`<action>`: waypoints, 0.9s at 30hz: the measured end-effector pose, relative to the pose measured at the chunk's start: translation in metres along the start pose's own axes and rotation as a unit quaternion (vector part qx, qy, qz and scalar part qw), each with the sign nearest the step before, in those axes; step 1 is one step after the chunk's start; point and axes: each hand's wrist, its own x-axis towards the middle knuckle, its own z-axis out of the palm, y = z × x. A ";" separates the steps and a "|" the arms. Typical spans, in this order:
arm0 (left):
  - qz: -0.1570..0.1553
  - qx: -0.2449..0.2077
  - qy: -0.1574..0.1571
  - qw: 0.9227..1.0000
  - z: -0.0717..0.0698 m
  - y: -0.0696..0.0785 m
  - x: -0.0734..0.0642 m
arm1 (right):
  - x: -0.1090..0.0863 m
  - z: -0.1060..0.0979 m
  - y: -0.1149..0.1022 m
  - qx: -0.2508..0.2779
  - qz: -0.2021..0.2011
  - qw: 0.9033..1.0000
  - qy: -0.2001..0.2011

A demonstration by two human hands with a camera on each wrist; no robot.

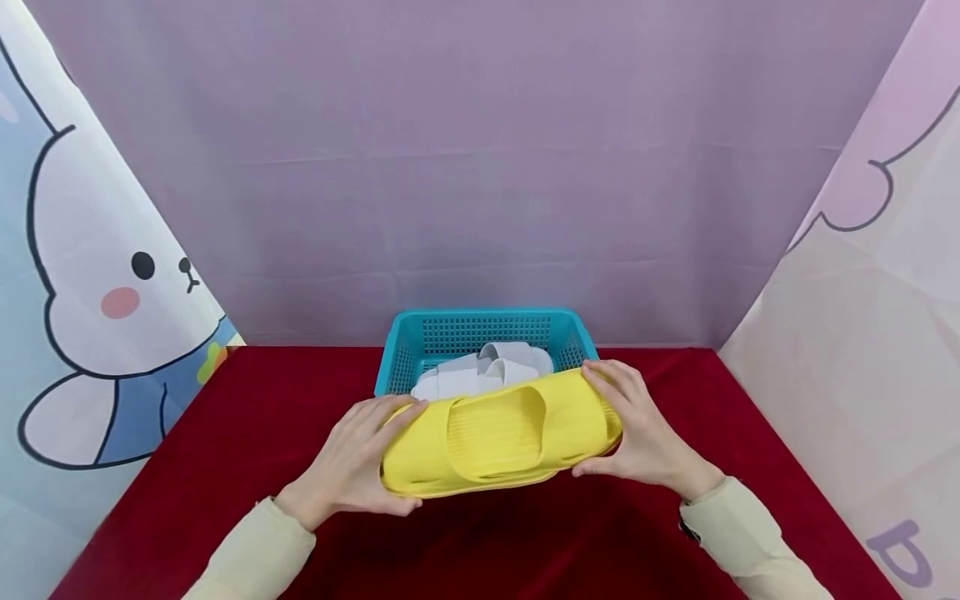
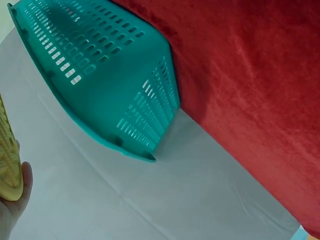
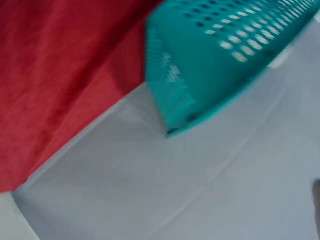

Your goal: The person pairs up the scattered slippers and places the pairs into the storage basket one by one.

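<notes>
A pair of yellow slippers (image 1: 498, 433), seemingly fitted together, is held up level across the front of a basket. The left hand (image 1: 360, 458) grips the left end, thumb below and fingers on top. At the other end the right hand (image 1: 637, 425) holds on, fingers over the top and thumb underneath. Behind them, white slippers (image 1: 457, 377) lie inside the turquoise basket (image 1: 393, 354); the yellow pair hides its near side. The left wrist view catches a ridged yellow sole (image 2: 7, 160) at its left edge. Only a dark sliver of a hand shows in the right wrist view.
A dark red cloth (image 1: 300, 375) covers the table under the basket. Close behind the basket hangs a plain mauve curtain (image 1: 480, 167). Printed cartoon panels stand at the left (image 1: 112, 250) and right (image 1: 862, 333).
</notes>
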 end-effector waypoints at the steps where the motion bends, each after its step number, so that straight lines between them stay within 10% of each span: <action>1: 0.003 0.001 0.003 1.000 0.000 0.000 0.000 | 0.001 0.001 0.001 -0.014 -0.020 1.000 0.012; 15: 0.055 0.013 0.049 0.997 0.005 -0.001 0.008 | 0.006 0.021 0.018 -0.132 -0.218 0.954 0.154; 27: 0.049 0.027 0.022 0.998 0.010 0.003 0.013 | 0.004 0.033 0.011 -0.159 -0.217 0.941 0.204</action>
